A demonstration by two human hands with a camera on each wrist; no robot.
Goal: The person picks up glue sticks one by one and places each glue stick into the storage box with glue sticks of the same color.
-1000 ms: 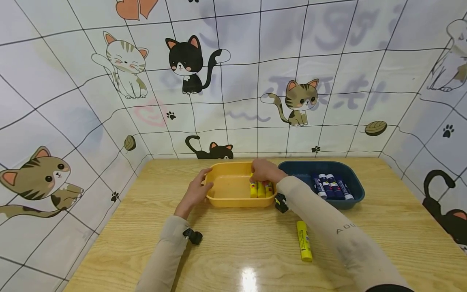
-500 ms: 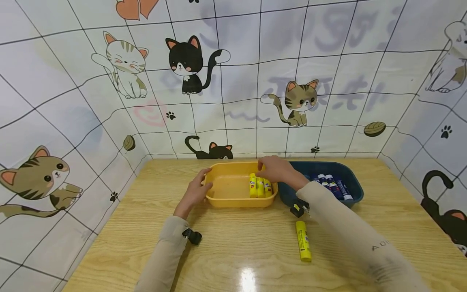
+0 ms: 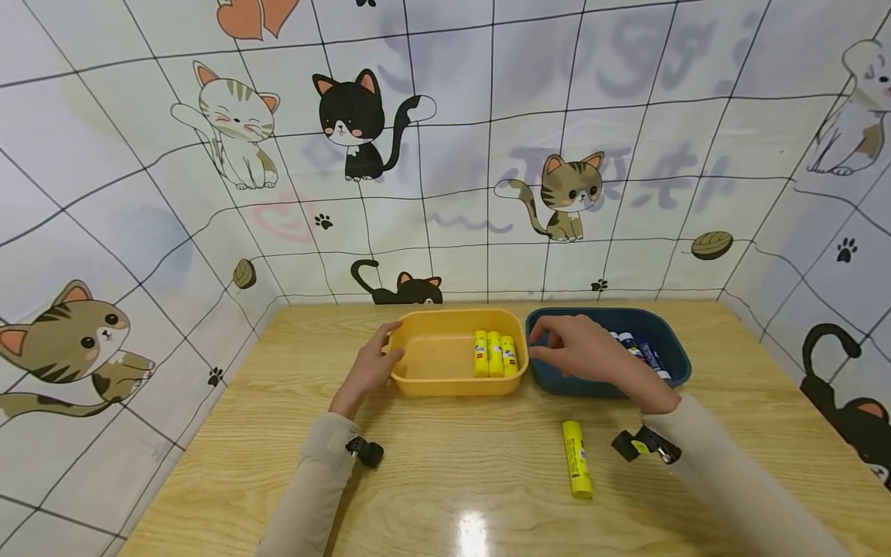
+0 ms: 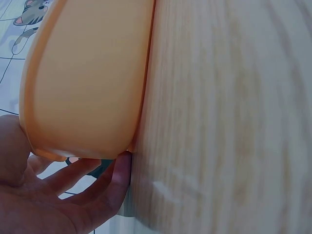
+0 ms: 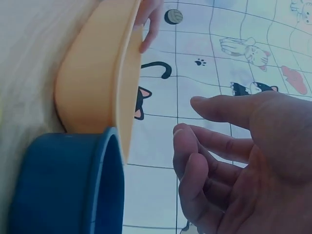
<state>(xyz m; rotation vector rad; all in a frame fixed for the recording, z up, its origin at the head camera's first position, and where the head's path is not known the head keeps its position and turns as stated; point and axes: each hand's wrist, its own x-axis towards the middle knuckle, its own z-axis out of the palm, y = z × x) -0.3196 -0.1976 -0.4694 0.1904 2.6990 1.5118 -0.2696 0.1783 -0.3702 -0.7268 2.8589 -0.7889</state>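
My left hand (image 3: 367, 370) holds the left end of a yellow plastic tray (image 3: 431, 387); in the left wrist view its fingers (image 4: 119, 173) touch the outside of that end. Inside the tray, at its right, stand or lean three yellow glue sticks (image 3: 495, 356). Over the left part of a dark blue tray (image 3: 567, 384) hovers my right hand (image 3: 581, 346), fingers loosely bent, thumb apart and nothing between them. Blue glue sticks with white ends (image 3: 651, 357) lie in the blue tray, partly hidden by this hand. One longer yellow glue stick (image 3: 577, 459) lies on the table.
Both trays stand side by side near the back edge of the wooden table (image 3: 445, 456). Behind them and at both sides rises a white cloth (image 3: 459, 232) with grid lines and cartoon cats.
My right hand has left the yellow glue sticks and moved right, over the blue tray, with no glue stick in it. My left hand has stayed at the yellow tray's end.
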